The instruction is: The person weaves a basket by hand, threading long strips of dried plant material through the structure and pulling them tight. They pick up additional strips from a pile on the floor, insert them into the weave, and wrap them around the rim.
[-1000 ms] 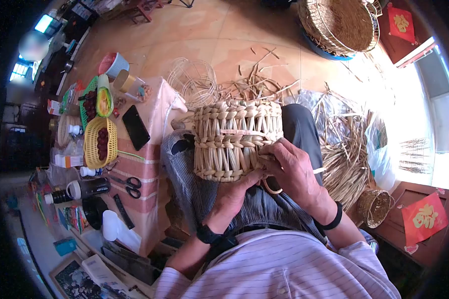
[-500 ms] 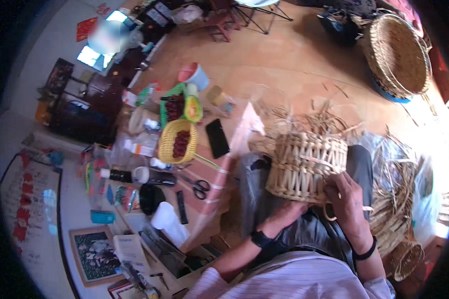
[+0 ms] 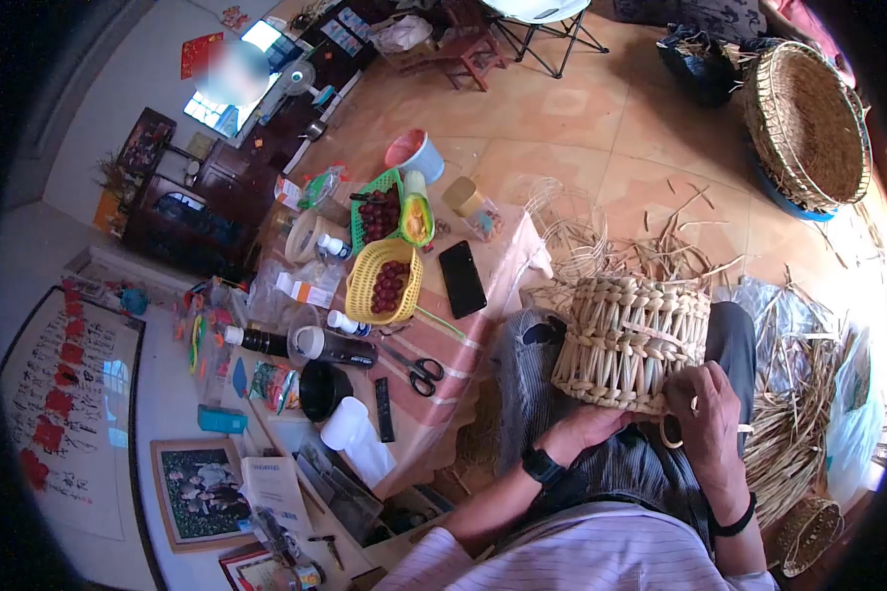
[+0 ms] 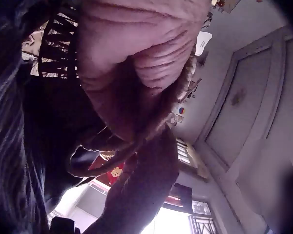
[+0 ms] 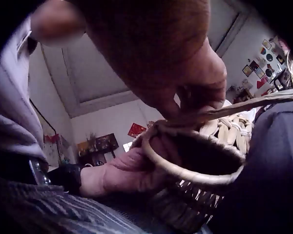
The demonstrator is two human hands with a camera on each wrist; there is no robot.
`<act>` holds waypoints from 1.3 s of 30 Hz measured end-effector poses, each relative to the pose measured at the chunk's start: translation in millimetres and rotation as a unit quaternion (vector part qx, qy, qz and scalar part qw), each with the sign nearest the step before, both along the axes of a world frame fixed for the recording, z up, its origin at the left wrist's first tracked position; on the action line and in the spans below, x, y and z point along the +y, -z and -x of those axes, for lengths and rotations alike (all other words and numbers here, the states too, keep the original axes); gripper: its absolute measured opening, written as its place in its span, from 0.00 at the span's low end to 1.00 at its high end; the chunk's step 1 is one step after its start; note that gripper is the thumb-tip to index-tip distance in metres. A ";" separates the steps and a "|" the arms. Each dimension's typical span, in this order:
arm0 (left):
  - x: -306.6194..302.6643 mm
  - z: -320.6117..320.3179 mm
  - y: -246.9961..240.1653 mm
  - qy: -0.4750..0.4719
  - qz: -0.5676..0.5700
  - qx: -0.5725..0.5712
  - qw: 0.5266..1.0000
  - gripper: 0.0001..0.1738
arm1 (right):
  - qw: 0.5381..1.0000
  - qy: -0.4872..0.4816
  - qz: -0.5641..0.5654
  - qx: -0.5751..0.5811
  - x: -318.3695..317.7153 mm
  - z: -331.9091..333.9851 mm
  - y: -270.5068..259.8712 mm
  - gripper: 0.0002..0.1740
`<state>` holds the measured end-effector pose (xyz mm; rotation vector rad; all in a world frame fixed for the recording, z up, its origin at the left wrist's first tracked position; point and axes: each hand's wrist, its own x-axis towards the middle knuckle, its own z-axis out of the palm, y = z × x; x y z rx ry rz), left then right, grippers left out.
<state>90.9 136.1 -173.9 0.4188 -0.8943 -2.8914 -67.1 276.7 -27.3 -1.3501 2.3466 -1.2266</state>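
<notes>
A pale woven straw basket (image 3: 633,347) lies across the person's lap, its open end toward the body. The left hand (image 3: 595,426) grips the near rim from below, fingers reaching into the opening in the right wrist view. At the right end of that rim, the right hand (image 3: 708,406) pinches a flat straw strand (image 5: 263,101) that trails away past the knee. A curved loop of straw (image 3: 670,433) hangs under the right fingers. In the left wrist view the left palm (image 4: 141,53) covers much of the rim.
On the left, a cloth-covered table (image 3: 442,379) bears scissors (image 3: 424,374), a phone (image 3: 461,279), a yellow basket (image 3: 357,288) of dark red fruit and several bottles. Loose straw (image 3: 788,433) is heaped at the right. Large woven baskets (image 3: 803,128) stand at the back right.
The head view has swung left, so the lap, basket and hands appear farther right and lower. Both hands keep their places at the basket rim.
</notes>
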 end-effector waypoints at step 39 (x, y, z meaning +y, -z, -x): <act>36.2 27.3 -122.7 -0.072 -0.054 -0.181 0.979 0.44 | 0.957 -0.053 0.057 -0.278 24.4 18.0 26.3 0.16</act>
